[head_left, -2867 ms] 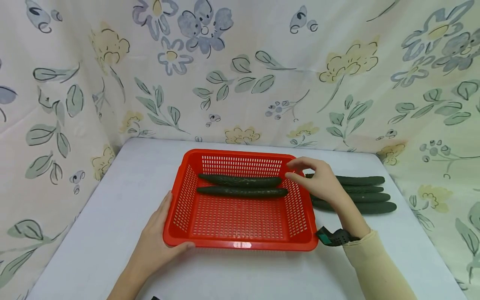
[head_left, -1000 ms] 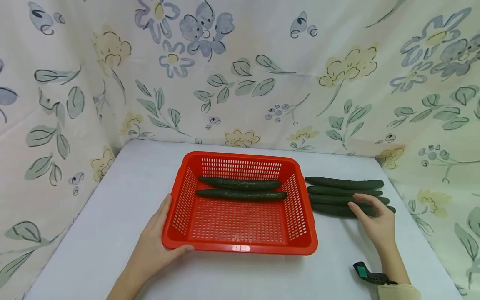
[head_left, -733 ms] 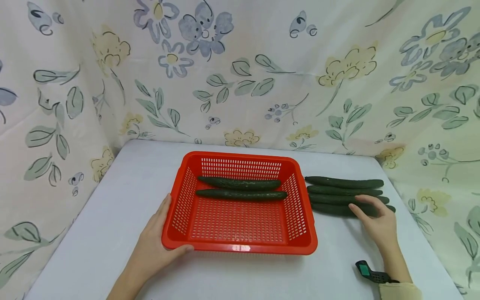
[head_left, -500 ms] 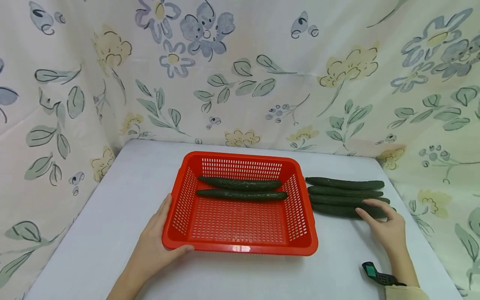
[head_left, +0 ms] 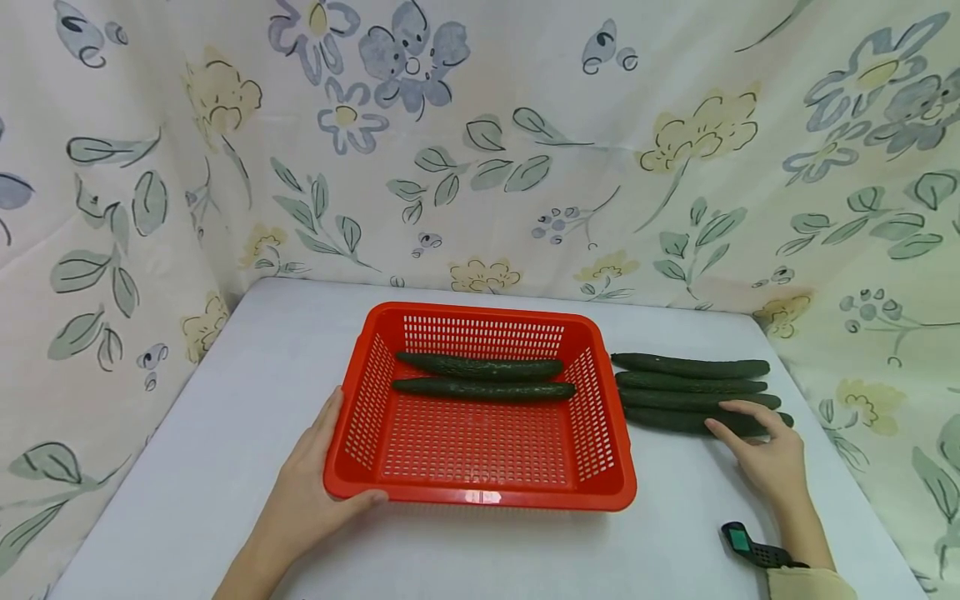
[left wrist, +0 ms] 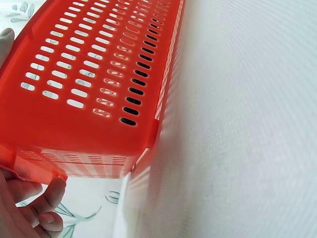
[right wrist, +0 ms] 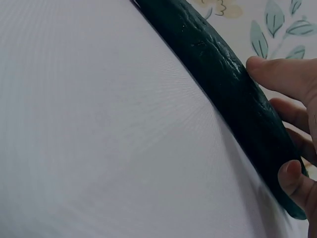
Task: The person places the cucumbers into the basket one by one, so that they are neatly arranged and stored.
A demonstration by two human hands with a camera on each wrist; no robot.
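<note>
While right grip [head_left: 774,460] seemingly pinches cucumber [head_left: 667,420], left grip [head_left: 306,493] clasps basket [head_left: 540,498], white tabletop [head_left: 525,558] beneath, floral curtain [head_left: 495,75] behind

We see a white tabletop [head_left: 480,558]. On it we find a red basket [head_left: 540,500] with lots of little holes, and just beside it four long green cucumbers [head_left: 686,366] lying side by side.

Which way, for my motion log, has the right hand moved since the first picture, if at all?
Yes. Against the basket, the right hand is farther right, now at the front cucumber.
</note>
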